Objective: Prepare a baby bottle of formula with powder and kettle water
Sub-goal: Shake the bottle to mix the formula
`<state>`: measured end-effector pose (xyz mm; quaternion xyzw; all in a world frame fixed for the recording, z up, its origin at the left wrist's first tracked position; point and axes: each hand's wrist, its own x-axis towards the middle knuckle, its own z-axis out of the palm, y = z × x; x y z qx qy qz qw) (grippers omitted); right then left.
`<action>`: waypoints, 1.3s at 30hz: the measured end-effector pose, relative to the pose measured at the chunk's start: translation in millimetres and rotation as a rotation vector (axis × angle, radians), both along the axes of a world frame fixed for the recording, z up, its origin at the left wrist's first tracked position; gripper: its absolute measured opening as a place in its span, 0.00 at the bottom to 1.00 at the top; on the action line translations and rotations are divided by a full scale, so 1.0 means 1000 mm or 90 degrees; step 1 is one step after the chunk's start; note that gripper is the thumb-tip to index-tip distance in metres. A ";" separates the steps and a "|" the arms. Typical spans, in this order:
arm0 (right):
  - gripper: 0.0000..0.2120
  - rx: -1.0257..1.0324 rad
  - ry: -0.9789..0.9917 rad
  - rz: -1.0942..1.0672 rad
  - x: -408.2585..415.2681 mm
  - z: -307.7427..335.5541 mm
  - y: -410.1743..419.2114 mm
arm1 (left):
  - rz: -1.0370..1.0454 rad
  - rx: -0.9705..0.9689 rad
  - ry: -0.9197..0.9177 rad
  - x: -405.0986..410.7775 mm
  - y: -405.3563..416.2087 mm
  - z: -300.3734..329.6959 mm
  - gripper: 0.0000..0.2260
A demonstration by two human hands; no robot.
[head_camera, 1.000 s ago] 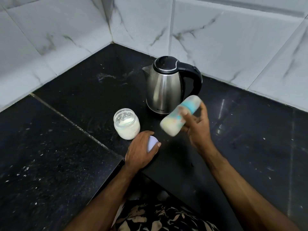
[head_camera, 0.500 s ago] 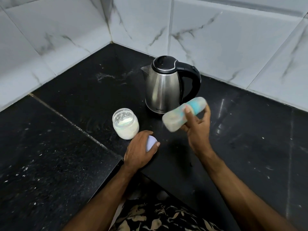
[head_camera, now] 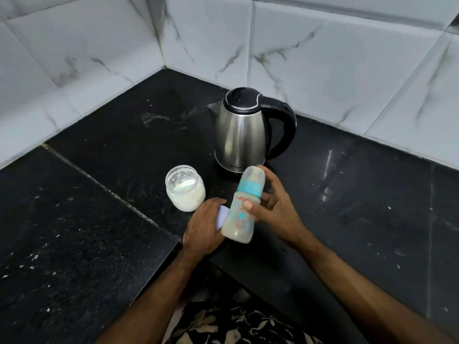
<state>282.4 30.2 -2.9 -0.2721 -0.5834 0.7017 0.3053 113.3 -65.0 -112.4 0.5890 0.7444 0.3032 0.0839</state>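
My right hand (head_camera: 275, 209) grips a baby bottle (head_camera: 244, 207) with a blue collar and a clear cap, held nearly upright above the counter; cloudy pale liquid fills its body. My left hand (head_camera: 205, 228) rests on the counter, covering a pale lilac lid (head_camera: 221, 217) of which only an edge shows. An open glass jar (head_camera: 185, 188) of white formula powder stands just left of the bottle. A steel kettle (head_camera: 242, 131) with a black lid and handle stands behind them.
The black stone counter (head_camera: 360, 194) forms a corner under white marble wall tiles (head_camera: 323, 58). A seam runs diagonally at the left, and the counter's front edge is notched below my hands. Patterned fabric shows at the bottom.
The bottle swung from tilted sideways in front of the kettle to nearly upright and came nearer to my left hand. My left hand stayed on the lid.
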 end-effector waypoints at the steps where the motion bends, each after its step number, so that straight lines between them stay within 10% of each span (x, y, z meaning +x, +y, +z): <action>1: 0.37 0.014 -0.001 0.008 0.000 -0.001 0.001 | -0.003 0.003 -0.001 -0.001 0.000 -0.001 0.19; 6: 0.33 -0.162 0.142 -0.217 -0.005 0.010 0.029 | 0.065 0.038 -0.029 0.004 -0.002 -0.001 0.23; 12: 0.37 0.005 0.000 0.039 -0.002 0.000 0.005 | -0.022 0.013 -0.018 0.000 0.004 0.004 0.15; 18: 0.34 -0.149 0.151 -0.242 -0.005 0.011 0.037 | 0.065 0.046 -0.027 0.004 -0.003 -0.004 0.24; 24: 0.40 0.022 -0.004 0.021 0.002 -0.004 0.002 | -0.001 0.028 -0.032 0.000 0.000 -0.003 0.21; 30: 0.31 -0.131 0.141 -0.239 0.000 0.009 0.032 | 0.061 0.051 -0.023 0.005 -0.002 -0.001 0.23; 36: 0.37 0.017 -0.007 0.096 0.002 -0.010 -0.004 | -0.026 0.015 -0.066 -0.005 0.001 -0.005 0.21; 39: 0.34 -0.063 0.063 -0.099 -0.003 -0.001 0.015 | 0.029 0.046 -0.028 0.000 -0.001 -0.005 0.21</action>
